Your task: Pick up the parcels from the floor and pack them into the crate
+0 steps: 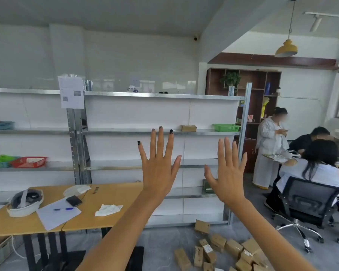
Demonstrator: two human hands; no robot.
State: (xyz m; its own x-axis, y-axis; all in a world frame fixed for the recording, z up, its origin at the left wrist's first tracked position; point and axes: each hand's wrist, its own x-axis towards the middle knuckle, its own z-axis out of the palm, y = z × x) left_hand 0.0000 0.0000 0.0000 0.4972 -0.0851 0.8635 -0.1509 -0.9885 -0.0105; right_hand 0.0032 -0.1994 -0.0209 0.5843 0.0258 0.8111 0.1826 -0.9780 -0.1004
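While Both Hands Are Up, the Parcels Lie on the Floor

As the person looks ahead, both arms reach out and up in front of the shelves. The left hand (pixel 158 173) is wide open. All its fingers are straight and spread apart, and it holds nothing. Its nails are painted dark. The right hand (pixel 229 178) is open too, with its fingers straight and closer together and its thumb out to the side. It holds nothing. The two hands are side by side, near each other but not touching.

The parcels (pixel 232 247) are small brown boxes. They lie in a messy heap on the grey floor (pixel 160 243), low on the right, under the right arm and just in front of the bottom of the metal shelves (pixel 125 131). Some lie flat and some stand on end. A few have white labels. One more small brown box (pixel 188 128) sits on a shelf higher up, near a green basket (pixel 225 127).

A grey crate (pixel 0 253) sits on the floor at the far left, partly under the bench (pixel 110 220). Only a corner of it shows.

On the bench are a white helmet (pixel 24 202), a sheet of paper (pixel 55 218) with a blue pen (pixel 64 209) on it, a black phone (pixel 74 200) and a crumpled tissue (pixel 108 209). A red basket (pixel 28 161) sits on a shelf at the left.

At the right, some people sit close together, one of them on a black office chair (pixel 305 198). One person stands beside them. A yellow lamp (pixel 286 48) hangs above.
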